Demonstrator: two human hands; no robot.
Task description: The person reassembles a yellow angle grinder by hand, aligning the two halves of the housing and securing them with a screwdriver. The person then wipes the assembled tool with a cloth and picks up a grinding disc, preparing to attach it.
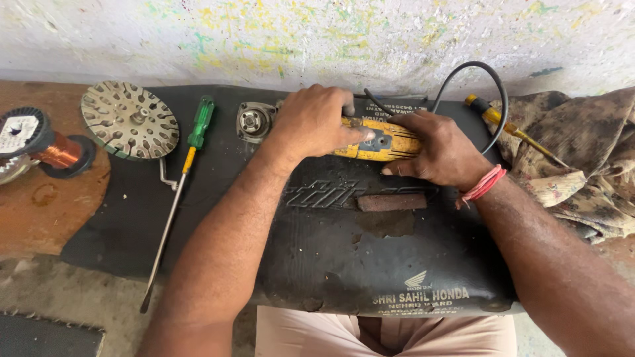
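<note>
A yellow angle grinder [380, 141] lies on a black rubber mat [218, 198] spread over the person's lap and the floor, its long axis running roughly left to right across the view, tilted a little downward toward the right; its grey metal gear head [254, 121] points left, spindle facing up, and its black cable [493, 92] leaves the right-hand end, loops up toward the paint-flecked wall [317, 36] and curves back down behind the wrist; the left hand [311, 122] is closed over the front of the body just behind the head, thumb lying along the yellow casing; the right hand [436, 149] is wrapped round the rear of the body, fingers curled under it, a red thread band [483, 185] at its wrist; just below the tool, apart from it, a small dark rectangular block [391, 201] lies on the mat; to the left a long screwdriver with a green and yellow handle [192, 142] lies nearly upright in the view, tip toward the bottom; beside it rests a round slotted metal disc [129, 119], and further left, on the bare reddish floor, a spool of copper wire [49, 145]; on the right a second, yellow-handled screwdriver [509, 129] lies slantwise on a crumpled patterned cloth [582, 152].
</note>
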